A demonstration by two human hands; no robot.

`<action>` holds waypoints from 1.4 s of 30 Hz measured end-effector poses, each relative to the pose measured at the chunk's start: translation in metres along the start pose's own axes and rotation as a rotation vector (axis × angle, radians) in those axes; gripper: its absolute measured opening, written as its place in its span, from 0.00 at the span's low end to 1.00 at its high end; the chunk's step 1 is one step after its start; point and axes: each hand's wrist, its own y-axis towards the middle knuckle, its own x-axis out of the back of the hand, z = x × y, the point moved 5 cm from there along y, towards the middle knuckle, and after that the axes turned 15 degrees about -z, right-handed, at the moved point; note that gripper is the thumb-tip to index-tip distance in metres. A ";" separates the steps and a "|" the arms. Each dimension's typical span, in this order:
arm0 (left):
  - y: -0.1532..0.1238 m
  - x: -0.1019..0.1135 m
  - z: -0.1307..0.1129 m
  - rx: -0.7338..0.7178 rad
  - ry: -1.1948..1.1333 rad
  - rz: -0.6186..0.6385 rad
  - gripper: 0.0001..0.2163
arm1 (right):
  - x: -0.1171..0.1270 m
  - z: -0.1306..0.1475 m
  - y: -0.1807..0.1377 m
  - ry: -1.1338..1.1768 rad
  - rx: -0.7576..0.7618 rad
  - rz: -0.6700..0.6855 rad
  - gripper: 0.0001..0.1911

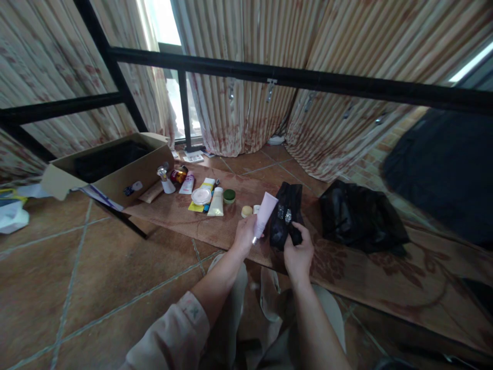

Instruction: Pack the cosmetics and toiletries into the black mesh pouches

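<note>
My left hand (245, 234) is closed around a pale pink squeeze tube (265, 210), its cap end down and its flat end up to the right. My right hand (299, 253) pinches the near edge of a black pouch (284, 198) with shiny silver ornaments on its front. The pouch lies just right of the tube. Left of my left hand are a small beige-lidded jar (247, 211), a jar with a dark green lid (229, 196) and a cream-coloured tube (216, 203). A round white-lidded container (201, 196) rests on a yellow packet.
On the cloth-covered bench (173, 220) a cardboard box (103, 162) with black contents stands at the left end. A crumpled black plastic bag (360, 216) lies to the right. A dark metal rail (285, 74) runs behind, before the curtains.
</note>
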 end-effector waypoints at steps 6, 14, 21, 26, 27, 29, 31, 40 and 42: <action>-0.005 -0.003 -0.005 -0.010 -0.006 0.038 0.14 | -0.001 -0.002 0.000 0.006 0.001 -0.006 0.19; -0.006 -0.005 -0.003 -0.005 -0.026 0.075 0.17 | 0.000 -0.002 0.000 -0.004 0.003 -0.003 0.19; -0.007 -0.005 -0.009 -0.053 -0.035 0.049 0.16 | -0.001 -0.001 0.001 0.010 -0.008 -0.005 0.18; -0.010 -0.006 -0.013 -0.070 -0.035 0.082 0.16 | -0.001 -0.001 0.001 -0.004 -0.003 -0.002 0.18; -0.011 -0.006 -0.013 -0.068 -0.038 0.086 0.16 | -0.001 -0.001 0.001 -0.004 -0.001 -0.003 0.18; -0.011 -0.006 -0.012 -0.043 -0.057 0.095 0.16 | -0.001 -0.001 0.001 0.001 0.002 -0.004 0.18; -0.010 -0.006 -0.011 0.005 -0.092 0.101 0.16 | -0.001 -0.002 0.001 0.008 0.000 -0.004 0.18; -0.009 -0.004 -0.006 0.100 -0.096 0.114 0.16 | -0.001 -0.003 0.001 0.001 -0.004 -0.009 0.19; -0.010 -0.005 -0.007 0.067 -0.071 0.104 0.16 | -0.001 -0.002 0.001 0.001 0.007 -0.009 0.19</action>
